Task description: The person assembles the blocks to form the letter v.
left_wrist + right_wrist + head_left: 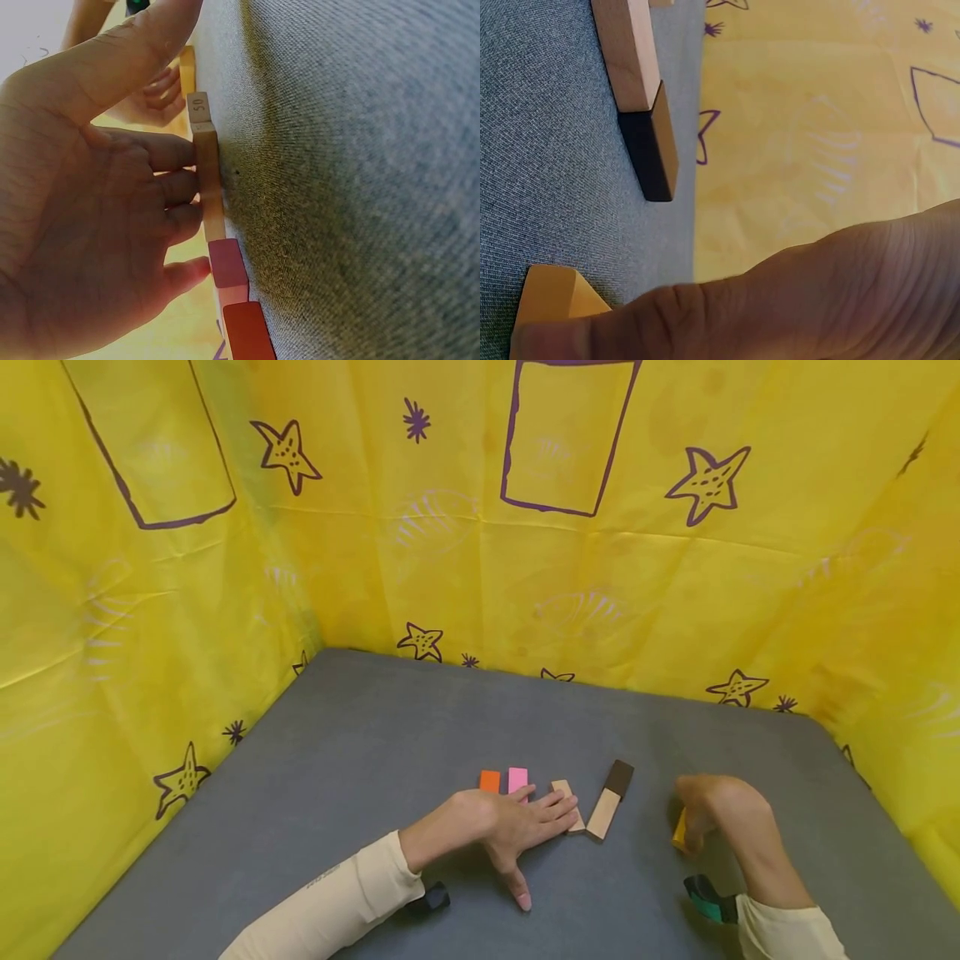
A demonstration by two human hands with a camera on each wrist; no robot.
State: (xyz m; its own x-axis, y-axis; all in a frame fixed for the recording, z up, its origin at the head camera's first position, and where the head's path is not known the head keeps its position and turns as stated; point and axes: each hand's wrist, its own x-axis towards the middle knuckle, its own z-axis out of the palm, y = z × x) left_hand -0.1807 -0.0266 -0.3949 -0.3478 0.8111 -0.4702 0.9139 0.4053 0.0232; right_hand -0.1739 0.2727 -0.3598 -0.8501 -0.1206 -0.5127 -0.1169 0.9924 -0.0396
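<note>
My left hand [517,827] is spread out, its fingertips resting on a plain wooden block [560,787]. In the left wrist view those fingers are nearly straight along the block's side, and the little finger comes right up to a pink block [227,264]. A second plain wooden block [603,815], its end marked 50 in the left wrist view, meets the first at an angle and lies end to end with a dark brown block [620,777]. To the right, my right hand [723,810] grips a yellow block [678,832]; the thumb [555,341] presses its near side.
An orange block [490,782] lies left of the pink one, partly behind my left wrist. Grey fabric covers the table surface [360,727]. Yellow cloth [465,577] printed with starfish stands as walls at the back and sides.
</note>
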